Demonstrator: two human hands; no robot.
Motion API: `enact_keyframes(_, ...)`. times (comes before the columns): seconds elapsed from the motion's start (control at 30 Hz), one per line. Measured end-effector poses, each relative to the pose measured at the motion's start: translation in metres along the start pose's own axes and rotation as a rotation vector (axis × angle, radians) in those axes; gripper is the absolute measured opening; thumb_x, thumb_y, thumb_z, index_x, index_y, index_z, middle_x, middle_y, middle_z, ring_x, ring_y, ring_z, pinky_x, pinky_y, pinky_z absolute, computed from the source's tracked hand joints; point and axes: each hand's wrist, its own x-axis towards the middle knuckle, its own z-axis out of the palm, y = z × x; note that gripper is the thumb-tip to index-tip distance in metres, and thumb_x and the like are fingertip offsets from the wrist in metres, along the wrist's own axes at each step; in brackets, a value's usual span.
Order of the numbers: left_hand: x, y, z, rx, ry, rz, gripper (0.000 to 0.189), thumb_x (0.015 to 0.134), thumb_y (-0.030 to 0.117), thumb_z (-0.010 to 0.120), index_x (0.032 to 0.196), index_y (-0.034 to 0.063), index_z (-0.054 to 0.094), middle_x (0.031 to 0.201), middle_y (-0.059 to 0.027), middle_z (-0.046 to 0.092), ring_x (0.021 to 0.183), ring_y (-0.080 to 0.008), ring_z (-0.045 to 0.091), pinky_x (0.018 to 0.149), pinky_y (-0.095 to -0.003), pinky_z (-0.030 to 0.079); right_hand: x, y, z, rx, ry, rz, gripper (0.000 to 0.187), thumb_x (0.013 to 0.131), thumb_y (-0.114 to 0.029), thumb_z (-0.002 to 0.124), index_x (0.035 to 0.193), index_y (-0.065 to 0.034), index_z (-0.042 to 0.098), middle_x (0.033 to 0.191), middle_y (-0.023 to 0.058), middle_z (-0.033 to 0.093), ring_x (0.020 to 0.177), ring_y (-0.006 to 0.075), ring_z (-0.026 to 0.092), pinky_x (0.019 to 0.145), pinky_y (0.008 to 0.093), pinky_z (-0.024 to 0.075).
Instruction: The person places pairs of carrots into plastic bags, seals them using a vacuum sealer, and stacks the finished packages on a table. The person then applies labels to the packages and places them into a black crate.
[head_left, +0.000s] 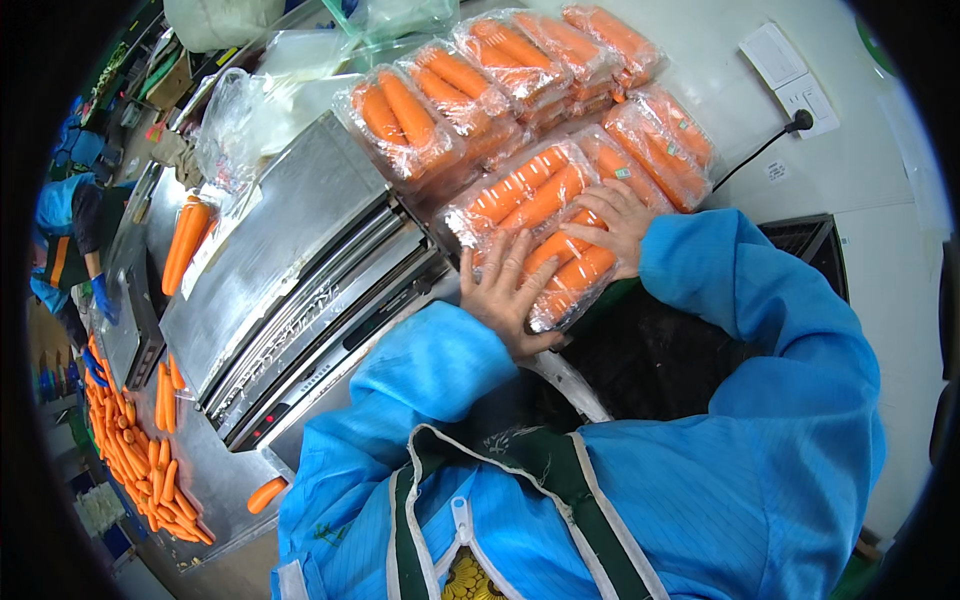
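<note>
Wrapped carrots in a clear-film pack (571, 279) lie in front of me, nearest my body. My left hand (510, 289) grips its left side, fingers spread over the film and thumb low at the near corner. On the right side, my right hand (619, 225) grips the same pack, its fingers reaching over the top. Just beyond and touching it is another wrapped carrot pack (529, 187), which the fingertips come close to. The undersides of both packs are hidden.
Stacked carrot packs (517, 64) stand behind. Left is a steel film-wrapping machine (285, 225) with lit red indicators. Loose carrots (135, 457) cover part of the steel table (217, 487). A co-worker's blue-gloved hand (103, 298) is at far left. A black cable (750, 156) runs to a wall socket (806, 101).
</note>
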Motion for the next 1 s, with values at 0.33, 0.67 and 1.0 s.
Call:
enact_keyframes(0.33,-0.001,-0.021,0.007,0.162,-0.19,-0.046,0.099,0.062,0.055,0.072,0.141,0.0166,0.028,0.147,-0.0219,0.016,0.136,-0.0423,0.009,0.106,-0.0587,0.009,0.002,-0.005,0.025,-0.097,-0.139,0.122,0.11,0.054,-0.051,0.079,0.142,-0.0194,0.022,0.136,0.0201,0.026,0.13,0.0367,0.02,0.106,0.0579,0.0144)
enact_keyframes(0.67,-0.062,0.006,-0.049,-0.167,0.178,0.066,0.079,0.072,0.045,0.069,0.136,0.012,0.037,0.14,-0.0166,0.034,0.132,-0.037,0.028,0.105,-0.061,0.015,0.083,-0.044,-0.104,0.01,-0.115,0.017,0.06,0.066,-0.029,0.074,0.117,-0.0051,0.053,0.114,0.019,0.053,0.108,0.0374,0.048,0.096,0.0467,0.0367)
enact_keyframes(1.0,-0.376,-0.178,-0.197,-0.735,1.64,-0.697,0.037,0.085,0.013,0.061,0.118,0.001,0.053,0.109,-0.0069,0.059,0.1,-0.0173,0.056,0.089,-0.0277,0.043,0.409,-0.224,-0.069,1.197,-0.117,0.16,0.027,0.091,-0.014,0.049,0.108,0.0052,0.055,0.101,0.0127,0.061,0.095,0.0204,0.06,0.083,0.0297,0.0463)
